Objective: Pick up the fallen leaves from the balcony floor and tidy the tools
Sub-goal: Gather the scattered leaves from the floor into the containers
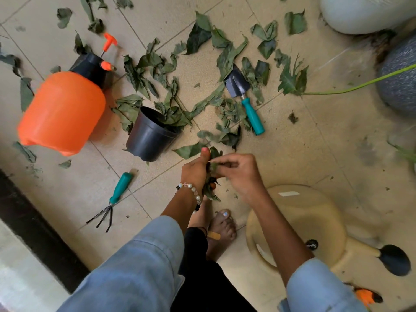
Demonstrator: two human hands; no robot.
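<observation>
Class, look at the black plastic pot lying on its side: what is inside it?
Green leaves spill from the mouth of the black pot, lying over its rim onto the floor. The pot's wall hides its depths, so whether more leaves or soil sit further in cannot be seen.

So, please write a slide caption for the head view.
Both hands gather leaves above a littered floor.

Both arms reach down and forward, meeting just near-side of the black pot (150,136). The left hand (195,170) grips a bunch of leaves (211,176), thumb up. The right hand (239,173) pinches that bunch, fingers curled.
</observation>
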